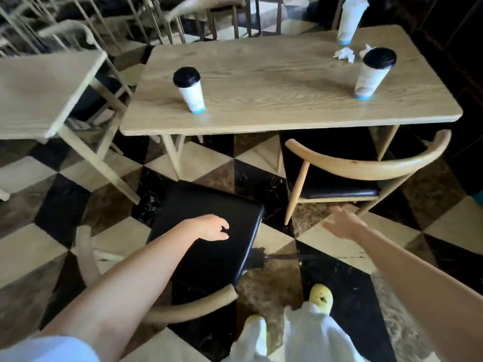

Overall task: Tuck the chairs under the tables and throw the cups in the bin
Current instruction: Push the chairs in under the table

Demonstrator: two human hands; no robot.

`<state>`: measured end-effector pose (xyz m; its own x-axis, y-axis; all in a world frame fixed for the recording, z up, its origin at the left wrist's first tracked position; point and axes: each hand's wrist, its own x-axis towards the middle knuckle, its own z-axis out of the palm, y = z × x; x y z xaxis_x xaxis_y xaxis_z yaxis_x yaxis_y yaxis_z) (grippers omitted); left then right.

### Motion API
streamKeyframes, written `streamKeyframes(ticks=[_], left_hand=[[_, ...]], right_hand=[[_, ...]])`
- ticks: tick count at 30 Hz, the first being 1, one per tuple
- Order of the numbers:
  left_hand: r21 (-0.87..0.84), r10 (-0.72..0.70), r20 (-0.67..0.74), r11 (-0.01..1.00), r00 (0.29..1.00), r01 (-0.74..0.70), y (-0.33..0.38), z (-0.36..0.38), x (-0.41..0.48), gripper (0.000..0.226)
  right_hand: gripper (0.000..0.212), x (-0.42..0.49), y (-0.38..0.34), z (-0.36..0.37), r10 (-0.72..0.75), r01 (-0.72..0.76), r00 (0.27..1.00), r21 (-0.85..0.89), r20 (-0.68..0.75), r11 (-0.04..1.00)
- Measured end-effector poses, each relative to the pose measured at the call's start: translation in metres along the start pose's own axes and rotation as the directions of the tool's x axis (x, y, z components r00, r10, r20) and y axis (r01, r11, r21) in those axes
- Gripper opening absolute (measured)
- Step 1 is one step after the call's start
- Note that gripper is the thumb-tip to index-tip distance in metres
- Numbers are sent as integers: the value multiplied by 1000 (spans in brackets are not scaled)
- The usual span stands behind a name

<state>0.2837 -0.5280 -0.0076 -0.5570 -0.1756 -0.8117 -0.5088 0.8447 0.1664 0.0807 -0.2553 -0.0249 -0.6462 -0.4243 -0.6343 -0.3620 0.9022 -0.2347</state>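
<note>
The long pale wooden table surface (274,82) fills the middle of the view, and a second pale table (39,95) stands to its left over the chequered floor (261,178).

Of the two near chairs, the wooden chair with the curved backrest (371,163) on the right has its black seat partly under the surface, so I judge it nearly tucked. The wooden chair with the black padded seat (217,259) on the left stands wholly outside, well apart from the table. Its backrest is toward the person and its front edge points to the table, turned a little to the right, so it needs straightening and a push forward.

No cup is thrown away yet, and no bin is visible. The left white paper cup with the black lid (190,90), the right white cup with the black lid (372,74) and the far white cup (349,19) all stand upright on the surface, long axis vertical, base down. Crumpled white napkins (345,54) lie between the two right cups.

The left hand (213,227) is over the black seat, its fingers loosely curled and holding nothing; whether it touches, I cannot tell. The right hand (342,226) reaches toward the right chair, fingers spread, holding nothing.
</note>
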Motion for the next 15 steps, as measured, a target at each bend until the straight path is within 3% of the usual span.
streamKeyframes(ticks=[3,6,12,15], left_hand=[[-36,-19,-3,999,1000,19,-38,26,-30,50],[-66,-48,-16,997,999,46,-65,58,-55,49],[-101,-55,12,993,998,56,-97,129,-101,51],[-148,-57,-86,988,995,44,-102,159,-117,46]], right_hand=[[65,-25,-45,45,-86,102,975,-71,205,992],[65,-42,-80,75,-144,201,938,-158,315,967],[54,-78,-144,124,-318,374,897,-142,307,917],[56,-98,-170,150,-429,471,844,-61,321,880]])
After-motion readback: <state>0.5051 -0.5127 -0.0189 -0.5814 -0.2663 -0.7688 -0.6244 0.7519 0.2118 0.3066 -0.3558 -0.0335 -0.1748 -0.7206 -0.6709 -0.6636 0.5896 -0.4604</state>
